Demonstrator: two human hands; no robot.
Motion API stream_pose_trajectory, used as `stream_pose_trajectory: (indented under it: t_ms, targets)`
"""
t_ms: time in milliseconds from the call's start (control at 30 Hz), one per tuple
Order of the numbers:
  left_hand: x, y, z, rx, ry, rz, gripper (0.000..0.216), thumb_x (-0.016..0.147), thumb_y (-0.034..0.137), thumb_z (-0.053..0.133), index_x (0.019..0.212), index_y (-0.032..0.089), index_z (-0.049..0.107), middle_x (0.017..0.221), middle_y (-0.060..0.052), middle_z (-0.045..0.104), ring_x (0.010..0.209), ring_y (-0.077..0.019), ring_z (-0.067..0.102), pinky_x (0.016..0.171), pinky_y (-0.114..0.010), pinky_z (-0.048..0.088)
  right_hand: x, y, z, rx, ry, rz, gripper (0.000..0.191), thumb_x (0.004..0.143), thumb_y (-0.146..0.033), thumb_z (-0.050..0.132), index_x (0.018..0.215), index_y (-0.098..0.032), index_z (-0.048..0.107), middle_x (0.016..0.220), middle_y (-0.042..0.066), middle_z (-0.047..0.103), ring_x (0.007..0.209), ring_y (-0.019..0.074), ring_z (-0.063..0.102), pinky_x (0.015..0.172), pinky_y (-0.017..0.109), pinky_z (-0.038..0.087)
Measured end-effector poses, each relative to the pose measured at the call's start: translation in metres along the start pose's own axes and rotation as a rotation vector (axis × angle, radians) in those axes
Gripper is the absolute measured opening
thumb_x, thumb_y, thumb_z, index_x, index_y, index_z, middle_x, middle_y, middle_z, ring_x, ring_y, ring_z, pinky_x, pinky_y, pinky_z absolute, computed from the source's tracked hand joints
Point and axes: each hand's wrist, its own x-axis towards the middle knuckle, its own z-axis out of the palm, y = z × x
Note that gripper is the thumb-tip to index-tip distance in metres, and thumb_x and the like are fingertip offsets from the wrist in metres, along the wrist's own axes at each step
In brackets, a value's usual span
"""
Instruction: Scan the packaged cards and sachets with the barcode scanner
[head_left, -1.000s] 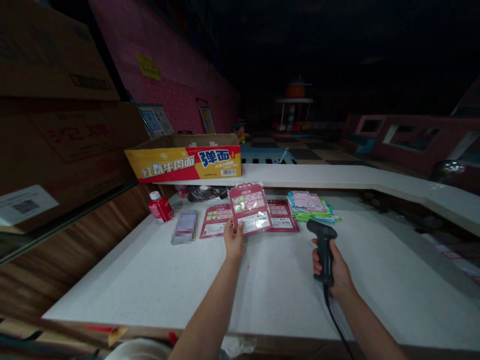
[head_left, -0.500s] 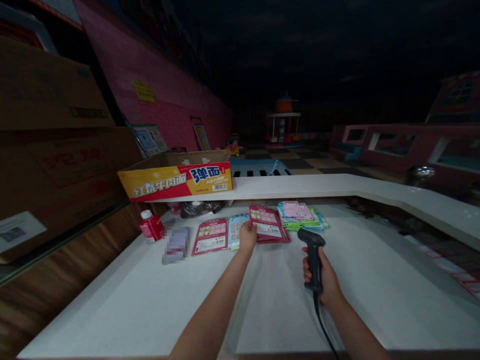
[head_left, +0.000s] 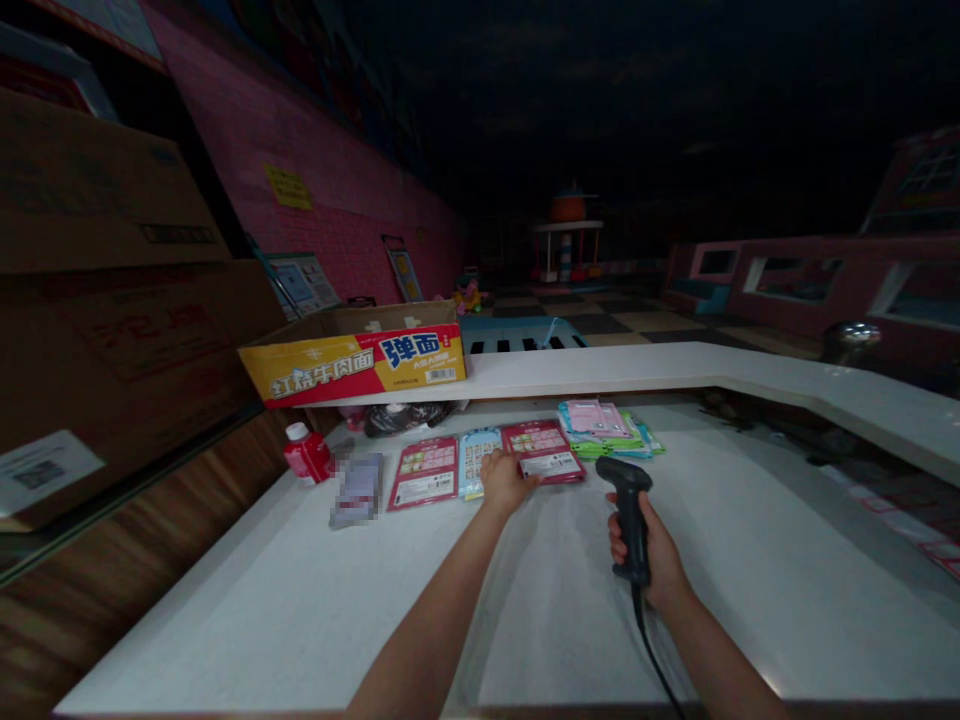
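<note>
My right hand [head_left: 660, 555] grips the handle of a black barcode scanner [head_left: 632, 520], its head pointing away from me and its cord trailing to the front edge. Over the middle of the row of flat packets lies my left hand [head_left: 507, 486], fingers stretched out across a light-blue packet [head_left: 478, 455], thumb at the lower left corner of a stack of dark-red packets [head_left: 544, 452]. Another dark-red packet [head_left: 426, 474] lies flat on the left. Beyond the scanner sits a pile of pink, blue and green packets [head_left: 611, 430].
On the white counter [head_left: 315, 620] stand a red bottle with a white cap [head_left: 306, 456] and a blurred-out grey item [head_left: 358, 490]. A raised ledge [head_left: 600, 368] runs behind, bearing an open yellow-and-red noodle carton [head_left: 360, 362]. Brown cardboard boxes [head_left: 127, 340] are stacked at left.
My left hand has let the dark-red packet down flat on its stack, and its fingers have moved onto the light-blue packet. The scanner stays almost where it was.
</note>
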Motion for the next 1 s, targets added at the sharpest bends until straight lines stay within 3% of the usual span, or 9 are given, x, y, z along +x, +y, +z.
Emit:
stream_pose_trajectory:
  t_ms: [200,333,433,567,733,900,1000]
  targets:
    - [-0.004,-0.052,-0.015,-0.018,0.175,-0.089,0.038,0.084,0.038,0.062,0.116,0.02,0.069,0.113,-0.014,0.064,0.113,-0.0289,0.055,0.101,-0.039,0.037,-0.003,0.0,-0.004,-0.017,-0.019,0.021,0.046,0.075,-0.059,0.07,0.097,-0.019,0.065,0.054,-0.004,0.058,0.038,0.0089,0.045,0.034,0.019,0.038]
    - [-0.016,-0.099,-0.042,0.169,0.192,-0.284,0.037,0.084,0.033,0.06,0.116,0.018,0.067,0.116,-0.017,0.063,0.114,-0.0321,0.055,0.096,-0.04,0.039,-0.004,0.0,-0.005,-0.027,-0.025,0.033,0.044,0.076,-0.058,0.069,0.097,-0.019,0.065,0.054,-0.004,0.057,0.039,0.0091,0.045,0.035,0.019,0.038]
    - [-0.026,-0.12,-0.057,0.28,0.162,-0.418,0.043,0.081,0.04,0.063,0.116,0.015,0.064,0.117,-0.021,0.062,0.112,-0.0353,0.056,0.091,-0.042,0.041,-0.005,0.0,-0.005,-0.039,-0.027,0.039,0.043,0.076,-0.058,0.069,0.096,-0.02,0.066,0.054,-0.004,0.057,0.038,0.0092,0.045,0.034,0.02,0.038]
    - [-0.031,-0.127,-0.061,0.265,0.079,-0.536,0.065,0.07,0.053,0.073,0.121,0.015,0.058,0.124,-0.025,0.058,0.112,-0.041,0.055,0.085,-0.047,0.045,-0.005,0.001,-0.007,-0.05,-0.036,0.035,0.044,0.076,-0.058,0.069,0.097,-0.02,0.066,0.055,-0.004,0.056,0.039,0.0093,0.045,0.035,0.02,0.039]
    - [-0.029,-0.125,-0.054,0.239,0.064,-0.577,0.074,0.065,0.054,0.077,0.124,0.015,0.055,0.129,-0.03,0.053,0.114,-0.0452,0.053,0.081,-0.05,0.045,-0.005,0.002,-0.009,-0.032,-0.049,0.035,0.042,0.078,-0.055,0.069,0.1,-0.019,0.067,0.056,-0.003,0.056,0.04,0.0093,0.045,0.036,0.019,0.039]
    - [-0.027,-0.132,-0.059,0.223,0.184,-0.538,0.069,0.064,0.047,0.08,0.118,0.013,0.056,0.123,-0.03,0.058,0.115,-0.0437,0.054,0.086,-0.048,0.044,-0.006,0.001,-0.008,-0.037,-0.061,0.026,0.042,0.078,-0.055,0.069,0.098,-0.019,0.067,0.056,-0.003,0.056,0.04,0.0095,0.045,0.036,0.019,0.039]
    - [-0.021,-0.145,-0.07,0.062,0.237,-0.529,0.048,0.065,0.031,0.079,0.104,0.011,0.061,0.113,-0.028,0.064,0.113,-0.0415,0.059,0.088,-0.045,0.046,-0.006,0.001,-0.008,-0.044,-0.06,0.029,0.042,0.078,-0.056,0.069,0.098,-0.019,0.067,0.056,-0.003,0.056,0.04,0.0094,0.045,0.036,0.019,0.039]
